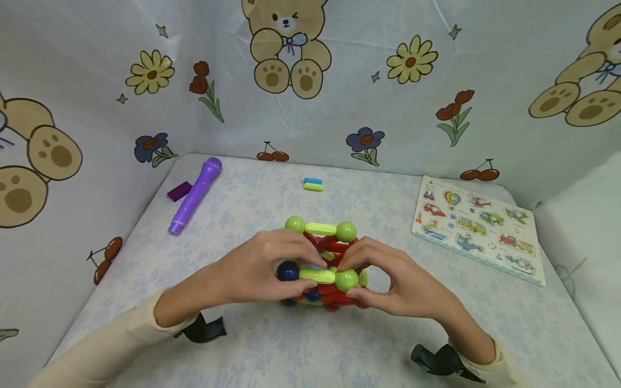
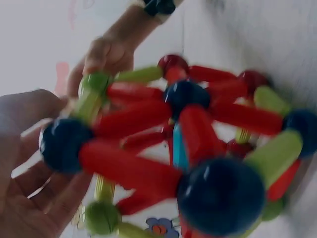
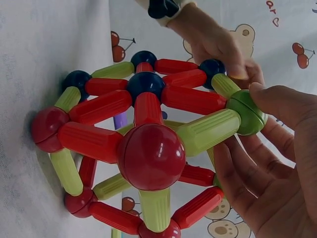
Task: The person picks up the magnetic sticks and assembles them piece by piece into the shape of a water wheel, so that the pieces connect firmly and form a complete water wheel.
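A frame of magnetic building sticks and balls (image 1: 335, 293) stands on the table, with red and yellow-green sticks joined by red, navy and green balls. At its upper near edge my left hand (image 1: 264, 267) holds a navy ball (image 2: 67, 145) between thumb and fingers. My right hand (image 1: 395, 275) pinches a green ball (image 3: 246, 113) at the other end of the same edge. A yellow-green stick (image 1: 317, 276) spans these two balls. Inside the frame a light-blue stick (image 2: 180, 146) shows in the left wrist view. Both hands hide parts of the frame.
A purple toy microphone (image 1: 195, 196) and a dark purple block (image 1: 179, 191) lie at the back left. Behind the frame are a blue and a yellow-green piece (image 1: 313, 187) side by side. A picture board (image 1: 477, 229) lies at the right. Patterned cloth (image 1: 349, 108) hangs behind the table.
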`<control>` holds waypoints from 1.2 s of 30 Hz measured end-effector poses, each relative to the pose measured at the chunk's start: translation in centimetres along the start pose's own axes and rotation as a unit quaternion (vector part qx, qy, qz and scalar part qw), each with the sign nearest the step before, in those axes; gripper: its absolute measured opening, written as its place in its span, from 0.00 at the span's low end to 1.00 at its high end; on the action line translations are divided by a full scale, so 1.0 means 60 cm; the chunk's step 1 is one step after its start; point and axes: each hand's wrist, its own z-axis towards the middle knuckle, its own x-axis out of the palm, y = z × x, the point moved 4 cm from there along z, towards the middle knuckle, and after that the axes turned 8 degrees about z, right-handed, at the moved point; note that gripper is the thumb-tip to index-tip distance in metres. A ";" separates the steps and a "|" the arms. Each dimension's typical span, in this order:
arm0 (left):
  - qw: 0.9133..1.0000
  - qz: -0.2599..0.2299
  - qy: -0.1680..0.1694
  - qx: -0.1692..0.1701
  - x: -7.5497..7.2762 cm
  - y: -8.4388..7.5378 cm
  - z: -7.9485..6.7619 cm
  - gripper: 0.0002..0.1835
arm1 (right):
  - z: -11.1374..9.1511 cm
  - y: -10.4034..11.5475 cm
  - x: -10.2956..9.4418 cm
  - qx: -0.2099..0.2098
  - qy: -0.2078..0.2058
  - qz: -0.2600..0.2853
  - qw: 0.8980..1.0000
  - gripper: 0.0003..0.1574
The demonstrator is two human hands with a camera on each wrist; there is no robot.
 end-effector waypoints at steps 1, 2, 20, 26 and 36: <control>1.000 -0.008 -0.004 -0.001 -0.007 0.009 0.006 0.14 | -0.001 0.000 0.000 0.001 0.001 0.000 1.000 0.28; 1.000 -0.011 -0.012 -0.004 -0.016 0.021 0.013 0.14 | -0.001 -0.001 0.000 0.001 0.002 -0.001 1.000 0.27; 0.968 0.066 0.118 -0.212 0.019 0.430 0.107 0.12 | -0.011 -0.001 -0.004 0.007 0.002 -0.003 1.000 0.24; 0.960 0.098 0.128 -0.230 0.048 0.455 0.106 0.12 | -0.005 -0.001 -0.003 -0.006 0.007 0.002 1.000 0.24; 0.942 0.163 0.157 -0.247 0.082 0.468 0.116 0.11 | -0.007 -0.007 -0.003 -0.006 0.003 0.009 1.000 0.24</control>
